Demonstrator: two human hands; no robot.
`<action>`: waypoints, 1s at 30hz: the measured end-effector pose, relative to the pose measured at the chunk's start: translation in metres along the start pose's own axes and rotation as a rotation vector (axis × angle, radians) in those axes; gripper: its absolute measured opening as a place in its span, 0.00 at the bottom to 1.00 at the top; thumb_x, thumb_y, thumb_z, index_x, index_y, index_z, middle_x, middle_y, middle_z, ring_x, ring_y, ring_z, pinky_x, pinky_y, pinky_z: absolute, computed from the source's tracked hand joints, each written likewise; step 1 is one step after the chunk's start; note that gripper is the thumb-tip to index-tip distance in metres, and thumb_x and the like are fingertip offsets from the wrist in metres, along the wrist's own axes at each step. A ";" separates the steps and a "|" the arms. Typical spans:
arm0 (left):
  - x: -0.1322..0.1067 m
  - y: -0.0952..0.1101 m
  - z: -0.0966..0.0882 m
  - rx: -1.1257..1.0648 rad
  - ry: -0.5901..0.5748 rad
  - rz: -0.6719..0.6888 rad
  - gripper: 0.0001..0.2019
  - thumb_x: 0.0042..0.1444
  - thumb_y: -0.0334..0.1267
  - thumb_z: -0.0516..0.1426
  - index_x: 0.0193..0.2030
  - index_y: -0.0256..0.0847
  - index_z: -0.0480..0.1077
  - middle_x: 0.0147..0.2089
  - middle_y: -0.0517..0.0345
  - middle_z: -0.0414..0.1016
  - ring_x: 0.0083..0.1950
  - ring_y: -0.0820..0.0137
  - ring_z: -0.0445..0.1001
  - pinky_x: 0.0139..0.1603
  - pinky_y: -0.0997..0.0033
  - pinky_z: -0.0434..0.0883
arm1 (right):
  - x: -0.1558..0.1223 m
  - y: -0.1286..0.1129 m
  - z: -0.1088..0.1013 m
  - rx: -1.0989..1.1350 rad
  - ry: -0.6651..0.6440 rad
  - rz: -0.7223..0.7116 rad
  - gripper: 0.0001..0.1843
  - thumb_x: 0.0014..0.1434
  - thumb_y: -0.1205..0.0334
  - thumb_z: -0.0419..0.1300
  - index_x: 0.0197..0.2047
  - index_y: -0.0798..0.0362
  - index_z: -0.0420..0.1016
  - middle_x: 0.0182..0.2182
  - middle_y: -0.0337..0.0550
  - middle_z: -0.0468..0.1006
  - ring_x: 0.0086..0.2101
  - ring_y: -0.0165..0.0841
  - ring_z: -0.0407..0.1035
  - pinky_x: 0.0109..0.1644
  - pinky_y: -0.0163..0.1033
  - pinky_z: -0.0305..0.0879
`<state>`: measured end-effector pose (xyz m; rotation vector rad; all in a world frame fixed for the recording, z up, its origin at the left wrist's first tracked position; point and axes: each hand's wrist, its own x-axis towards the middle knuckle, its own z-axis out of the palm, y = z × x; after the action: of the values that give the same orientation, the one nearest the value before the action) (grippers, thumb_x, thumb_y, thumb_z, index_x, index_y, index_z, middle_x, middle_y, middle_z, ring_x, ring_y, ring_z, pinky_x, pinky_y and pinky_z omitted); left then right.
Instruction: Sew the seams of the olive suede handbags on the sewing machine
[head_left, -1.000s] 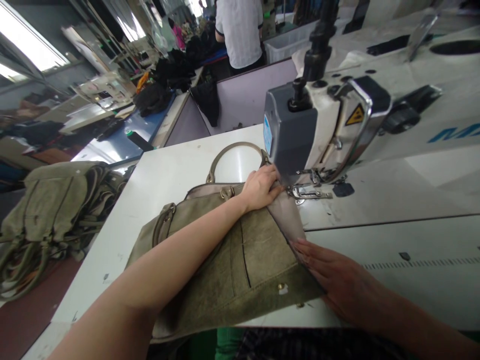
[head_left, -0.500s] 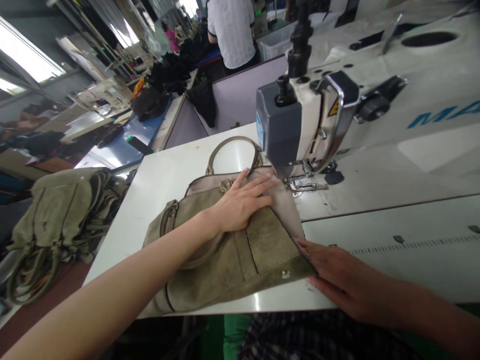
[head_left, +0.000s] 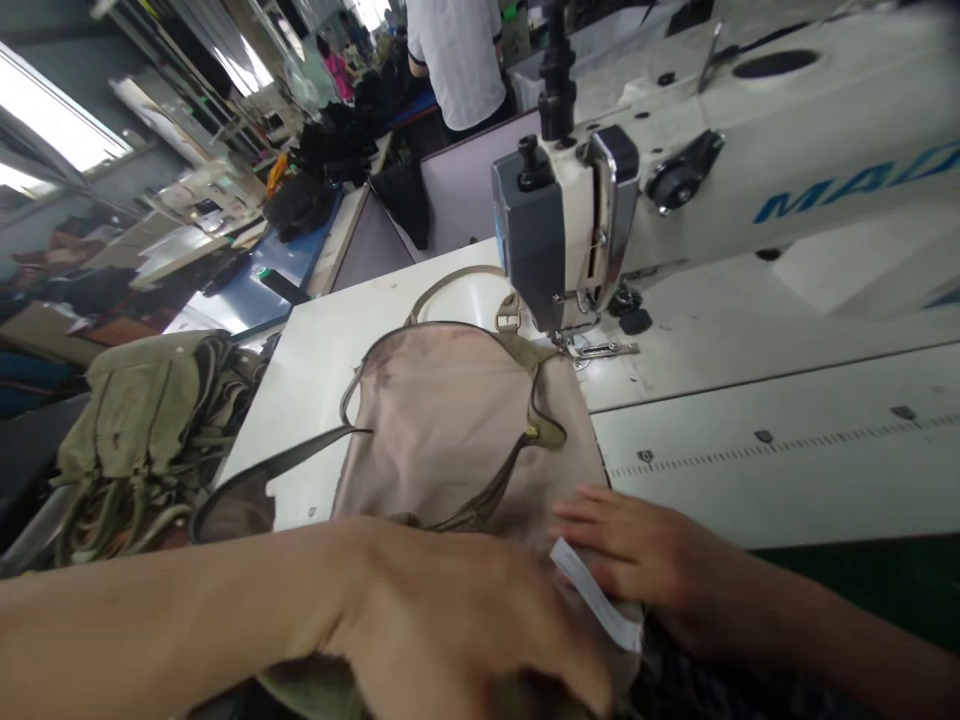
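Observation:
An olive handbag lies spread on the sewing table, its pinkish-beige lining (head_left: 450, 410) facing up. A zipper (head_left: 495, 490) with an olive end tab crosses the lining. My left hand (head_left: 457, 620), smeared by motion, is curled over the bag's near side, closed on olive cloth partly hidden beneath it. My right hand (head_left: 637, 550) rests on the right side of the lining, fingers stretched out flat. Beside those fingers is a white strip (head_left: 596, 595). The bag's far edge reaches the sewing machine's presser foot (head_left: 577, 350).
The sewing machine head (head_left: 555, 230) stands at the right. A ruler scale (head_left: 757, 445) runs along the table there. On the left lies a pile of olive bags (head_left: 142, 410). A person in a white shirt (head_left: 457, 60) stands behind a partition.
The bag's olive front has been turned back toward me, exposing the lining, zipper and white strip. My left hand moved from the bag's middle to its near side. My right hand shifted onto the lining.

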<state>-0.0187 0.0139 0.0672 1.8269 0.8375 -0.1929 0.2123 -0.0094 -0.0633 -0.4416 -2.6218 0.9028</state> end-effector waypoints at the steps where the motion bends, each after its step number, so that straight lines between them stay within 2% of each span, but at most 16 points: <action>1: 0.009 -0.007 0.007 -0.022 -0.006 -0.002 0.10 0.64 0.42 0.51 0.37 0.41 0.70 0.36 0.60 0.73 0.35 0.74 0.72 0.37 0.76 0.71 | -0.004 -0.008 0.006 0.010 -0.004 0.001 0.29 0.54 0.74 0.53 0.60 0.61 0.66 0.61 0.56 0.64 0.63 0.43 0.52 0.66 0.55 0.48; 3: 0.023 -0.024 0.022 0.071 0.090 -0.029 0.10 0.66 0.37 0.46 0.39 0.39 0.67 0.37 0.58 0.72 0.36 0.73 0.71 0.39 0.75 0.70 | -0.012 -0.021 0.018 0.006 0.009 0.016 0.26 0.59 0.71 0.53 0.61 0.61 0.64 0.61 0.53 0.64 0.63 0.40 0.53 0.66 0.53 0.48; 5: 0.031 -0.037 0.038 0.235 0.206 -0.058 0.07 0.65 0.37 0.49 0.44 0.38 0.64 0.41 0.55 0.70 0.41 0.69 0.70 0.42 0.71 0.70 | -0.017 -0.031 0.026 -0.007 0.034 0.036 0.21 0.63 0.71 0.51 0.59 0.60 0.66 0.60 0.49 0.66 0.62 0.37 0.54 0.67 0.51 0.45; 7: 0.034 -0.043 0.050 0.378 0.192 -0.027 0.12 0.61 0.41 0.55 0.48 0.39 0.62 0.44 0.55 0.69 0.45 0.66 0.70 0.43 0.70 0.69 | -0.020 -0.034 0.030 -0.011 0.085 0.020 0.20 0.63 0.73 0.50 0.57 0.59 0.68 0.58 0.48 0.69 0.61 0.37 0.56 0.67 0.53 0.45; 10: 0.033 -0.040 0.059 0.462 0.148 -0.002 0.15 0.58 0.43 0.59 0.48 0.41 0.61 0.44 0.57 0.69 0.45 0.66 0.70 0.43 0.71 0.69 | -0.023 -0.030 0.028 -0.030 0.367 0.054 0.21 0.61 0.76 0.47 0.54 0.59 0.70 0.55 0.52 0.72 0.58 0.37 0.61 0.62 0.47 0.60; 12: 0.035 -0.038 0.061 0.514 0.160 -0.022 0.12 0.59 0.38 0.58 0.46 0.41 0.60 0.44 0.58 0.70 0.44 0.66 0.71 0.42 0.71 0.70 | -0.025 -0.025 0.024 -0.067 0.563 0.202 0.20 0.61 0.77 0.47 0.51 0.56 0.72 0.49 0.51 0.75 0.52 0.35 0.67 0.54 0.40 0.68; 13: 0.036 -0.038 0.061 0.545 0.164 -0.037 0.10 0.59 0.36 0.57 0.44 0.40 0.60 0.43 0.57 0.70 0.43 0.67 0.71 0.41 0.71 0.70 | -0.025 -0.022 0.022 -0.087 0.607 0.280 0.18 0.62 0.76 0.48 0.50 0.55 0.72 0.46 0.50 0.76 0.49 0.35 0.69 0.51 0.39 0.70; 15: 0.039 -0.039 0.061 0.589 0.169 -0.061 0.07 0.60 0.32 0.54 0.42 0.40 0.59 0.41 0.57 0.70 0.39 0.68 0.71 0.38 0.71 0.70 | -0.025 -0.019 0.019 -0.121 0.595 0.362 0.16 0.63 0.73 0.52 0.52 0.54 0.71 0.42 0.48 0.77 0.44 0.35 0.70 0.49 0.41 0.70; 18: 0.042 -0.043 0.060 0.547 0.164 -0.063 0.03 0.61 0.30 0.50 0.39 0.41 0.59 0.38 0.58 0.69 0.35 0.70 0.70 0.36 0.74 0.69 | -0.026 -0.016 0.015 -0.142 0.533 0.352 0.15 0.63 0.72 0.53 0.53 0.54 0.69 0.41 0.48 0.76 0.43 0.38 0.69 0.48 0.46 0.68; 24: 0.042 -0.047 0.052 0.374 0.182 0.011 0.06 0.58 0.26 0.49 0.35 0.40 0.59 0.36 0.61 0.68 0.35 0.74 0.68 0.36 0.78 0.66 | -0.025 -0.012 0.004 -0.115 0.439 0.342 0.14 0.62 0.71 0.55 0.50 0.52 0.71 0.39 0.46 0.76 0.41 0.39 0.69 0.44 0.45 0.68; 27: 0.042 -0.048 0.051 0.411 0.216 0.056 0.05 0.58 0.27 0.50 0.33 0.40 0.59 0.34 0.61 0.68 0.35 0.72 0.67 0.38 0.74 0.65 | -0.020 -0.012 0.001 -0.167 0.436 0.309 0.14 0.62 0.71 0.54 0.50 0.53 0.72 0.39 0.47 0.76 0.40 0.38 0.69 0.43 0.45 0.67; 30: 0.040 -0.048 0.052 0.486 0.241 0.101 0.04 0.60 0.30 0.48 0.34 0.40 0.59 0.35 0.59 0.68 0.37 0.69 0.67 0.42 0.69 0.64 | -0.016 -0.013 0.005 -0.303 0.487 0.189 0.12 0.63 0.72 0.53 0.47 0.56 0.74 0.39 0.49 0.76 0.41 0.38 0.69 0.45 0.45 0.66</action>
<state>-0.0059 -0.0040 -0.0110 2.3793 0.9163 -0.1181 0.2221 -0.0279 -0.0621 -0.8767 -2.2844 0.3758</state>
